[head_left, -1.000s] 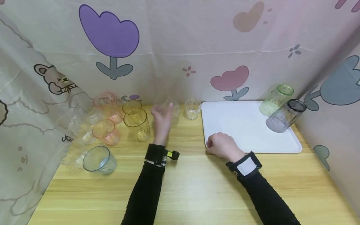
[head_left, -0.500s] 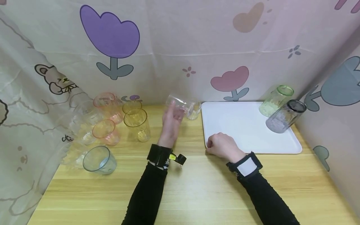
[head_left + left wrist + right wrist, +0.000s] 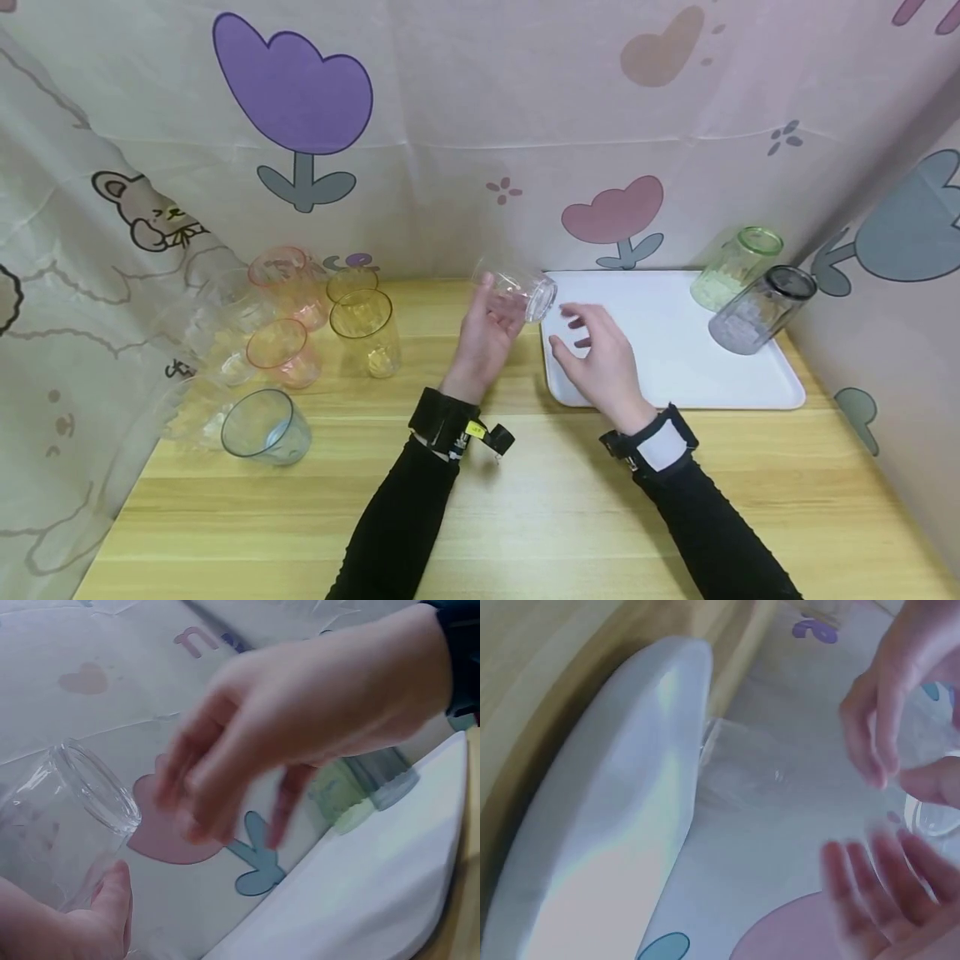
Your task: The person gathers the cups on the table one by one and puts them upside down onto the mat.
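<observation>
Wooden table (image 3: 525,508) fills the near and middle ground, backed by a flower-printed curtain (image 3: 465,125) on the far side. On the right half of the table lies a white tray (image 3: 675,375), with a green jar (image 3: 735,267) and a smoky grey jar (image 3: 761,310) standing at its far right corner. A cluster of tinted cups (image 3: 300,325) sits at the far left, and a bluish cup (image 3: 266,425) lies tipped nearer the left edge. The left hand (image 3: 486,333) holds a clear glass (image 3: 521,292) lifted off the table and tilted on its side, mouth toward the right, just over the tray's far left corner; fingers and thumb curl round its base end. The right hand (image 3: 603,362) hovers above the tray's left edge with fingers spread and relaxed, holding nothing, its fingertips near the glass's mouth but apart from it. A second small clear glass (image 3: 742,769) shows just beyond the tray's left rim in the right wrist view.
</observation>
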A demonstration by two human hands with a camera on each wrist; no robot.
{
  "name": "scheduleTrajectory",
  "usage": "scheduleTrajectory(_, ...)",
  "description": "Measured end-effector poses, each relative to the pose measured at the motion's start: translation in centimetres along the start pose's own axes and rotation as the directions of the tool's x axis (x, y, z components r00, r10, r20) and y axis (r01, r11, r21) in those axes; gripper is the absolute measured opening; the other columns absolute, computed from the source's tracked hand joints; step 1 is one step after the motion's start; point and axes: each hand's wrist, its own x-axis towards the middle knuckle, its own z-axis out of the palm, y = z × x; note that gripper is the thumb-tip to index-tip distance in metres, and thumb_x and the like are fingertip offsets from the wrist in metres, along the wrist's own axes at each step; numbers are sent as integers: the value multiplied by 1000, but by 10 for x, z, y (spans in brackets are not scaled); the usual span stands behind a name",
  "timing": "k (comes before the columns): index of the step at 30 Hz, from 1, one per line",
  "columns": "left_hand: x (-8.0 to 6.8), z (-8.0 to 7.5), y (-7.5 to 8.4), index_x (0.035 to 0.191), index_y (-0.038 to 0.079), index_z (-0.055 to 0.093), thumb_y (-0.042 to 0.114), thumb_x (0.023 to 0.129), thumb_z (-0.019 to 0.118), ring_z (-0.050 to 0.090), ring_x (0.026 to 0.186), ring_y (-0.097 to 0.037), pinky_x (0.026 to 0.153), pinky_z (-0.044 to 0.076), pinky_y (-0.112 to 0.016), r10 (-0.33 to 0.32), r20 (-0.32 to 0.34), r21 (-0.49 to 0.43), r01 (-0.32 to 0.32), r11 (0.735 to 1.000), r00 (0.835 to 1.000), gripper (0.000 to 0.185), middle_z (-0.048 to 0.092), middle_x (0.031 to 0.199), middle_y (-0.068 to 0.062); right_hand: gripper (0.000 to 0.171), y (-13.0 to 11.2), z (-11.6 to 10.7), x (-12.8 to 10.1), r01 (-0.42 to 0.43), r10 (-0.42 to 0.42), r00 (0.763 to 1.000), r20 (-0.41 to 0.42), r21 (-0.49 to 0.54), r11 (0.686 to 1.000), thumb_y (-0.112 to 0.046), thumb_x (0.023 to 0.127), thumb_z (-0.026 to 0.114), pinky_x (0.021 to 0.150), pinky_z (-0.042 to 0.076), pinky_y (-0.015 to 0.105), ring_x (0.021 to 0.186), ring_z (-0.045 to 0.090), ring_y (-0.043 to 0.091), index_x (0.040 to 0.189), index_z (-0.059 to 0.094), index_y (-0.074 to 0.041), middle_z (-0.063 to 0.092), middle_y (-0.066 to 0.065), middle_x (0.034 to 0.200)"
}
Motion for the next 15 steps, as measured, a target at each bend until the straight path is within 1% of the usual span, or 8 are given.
scheduleTrajectory(2,-1,2,-4,154,4,34,49,103,56,59,109,-19,105,52,-27,-16,16,-2,16,1000,1000,71,51,132,-16,61,-2,0,1,19,-14,997,-73,71,997,-3,81,85,78,64,41,107,65,32,134,56,4,57,21,133)
scheduleTrajectory(3,-1,3,-6,154,4,35,50,104,56,59,110,-19,105,52,-27,-22,24,-1,22,1000,999,71,51,132,-16,68,-3,-1,1,33,-23,995,-96,99,995,-2,79,86,80,63,40,111,63,32,137,52,5,53,21,136)
scheduleTrajectory(5,-2,5,-11,155,5,34,50,103,56,59,113,-19,106,51,-27,-35,39,13,34,999,999,71,51,133,-15,78,-4,-1,1,67,-49,991,-128,134,989,-2,75,89,86,62,39,118,60,32,141,49,4,48,22,142)
scheduleTrajectory(7,-3,6,-15,156,5,34,50,104,55,59,115,-19,105,51,-26,-45,52,31,43,999,998,72,52,135,-15,84,-5,0,1,103,-81,985,-149,145,984,-2,73,90,91,60,37,124,56,32,145,47,4,45,22,145)
scheduleTrajectory(10,-5,9,-20,157,6,34,51,104,53,59,116,-19,99,52,-23,-54,64,66,50,997,996,73,54,138,-15,86,-5,2,1,149,-121,976,-181,148,978,-2,72,91,96,56,34,129,52,32,146,47,2,45,22,147)
scheduleTrajectory(13,-7,12,-24,157,8,35,53,103,53,59,110,-16,84,50,-18,-62,73,87,55,995,995,73,56,137,-13,83,-5,3,1,167,-134,967,-215,144,975,-1,72,91,96,53,30,129,50,30,144,51,0,47,20,145)
scheduleTrajectory(15,-7,13,-26,157,10,36,54,103,53,60,106,-14,78,48,-16,-63,81,95,55,994,995,72,59,134,-10,80,-5,4,1,171,-135,963,-233,140,975,-1,71,91,96,50,30,127,51,30,141,53,0,49,20,144)
